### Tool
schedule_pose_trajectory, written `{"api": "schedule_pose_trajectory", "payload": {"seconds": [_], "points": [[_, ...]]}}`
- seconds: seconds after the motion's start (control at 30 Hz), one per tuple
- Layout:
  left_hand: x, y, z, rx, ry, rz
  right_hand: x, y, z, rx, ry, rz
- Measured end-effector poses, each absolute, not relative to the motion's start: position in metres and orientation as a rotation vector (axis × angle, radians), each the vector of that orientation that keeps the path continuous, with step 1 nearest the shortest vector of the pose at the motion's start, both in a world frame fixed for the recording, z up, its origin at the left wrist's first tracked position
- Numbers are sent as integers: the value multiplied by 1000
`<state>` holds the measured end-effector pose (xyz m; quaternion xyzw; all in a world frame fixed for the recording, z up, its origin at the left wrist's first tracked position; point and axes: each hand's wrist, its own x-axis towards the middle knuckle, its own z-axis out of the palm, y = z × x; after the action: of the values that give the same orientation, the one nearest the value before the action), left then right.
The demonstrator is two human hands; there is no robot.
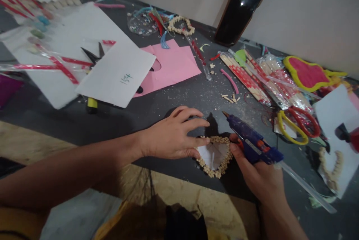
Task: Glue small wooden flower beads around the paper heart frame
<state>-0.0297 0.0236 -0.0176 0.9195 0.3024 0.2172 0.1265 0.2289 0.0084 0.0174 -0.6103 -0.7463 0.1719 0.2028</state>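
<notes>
On the dark tabletop near its front edge lies a small heart-shaped piece [215, 172], bordered with light wooden bits around a white paper middle. My left hand [179, 133] reaches in from the left, fingers spread, with thumb and index finger touching the piece's left side. In my right hand [260, 180] is a blue hot glue gun [254, 139], its nozzle pointing up and left above the piece. A clear glue stick [308, 187] sticks out of its back end. My right thumb and a fingertip are by the piece's right edge.
Red-and-yellow-handled scissors [300, 126] and wrapped chopsticks [246, 77] lie at right. A phone [245, 8] leans against the wall. Pink paper [174, 64] and white sheets [117, 75] cover the left. Small cut sticks [230, 98] and another beaded ring [181, 25] lie farther back.
</notes>
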Motion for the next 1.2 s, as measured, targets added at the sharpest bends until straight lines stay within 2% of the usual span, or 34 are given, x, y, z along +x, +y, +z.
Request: {"api": "schedule_pose_trajectory", "payload": {"seconds": [0.47, 0.6, 0.8, 1.03, 1.2], "points": [[-32, 23, -16, 2620, 885, 646, 234, 11, 12, -1653, -2021, 579], [-28, 20, -10, 2476, 1032, 722, 237, 12, 7, -1615, -2011, 589], [-3, 14, 9, 2252, 1347, 550, 242, 12, 7, -1506, -2046, 566], [11, 13, 11, 2187, 1508, 411, 250, 9, 15, -1476, -2065, 366], [13, 10, 9, 2181, 1543, 415, 252, 3, 21, -1460, -2115, 399]]}}
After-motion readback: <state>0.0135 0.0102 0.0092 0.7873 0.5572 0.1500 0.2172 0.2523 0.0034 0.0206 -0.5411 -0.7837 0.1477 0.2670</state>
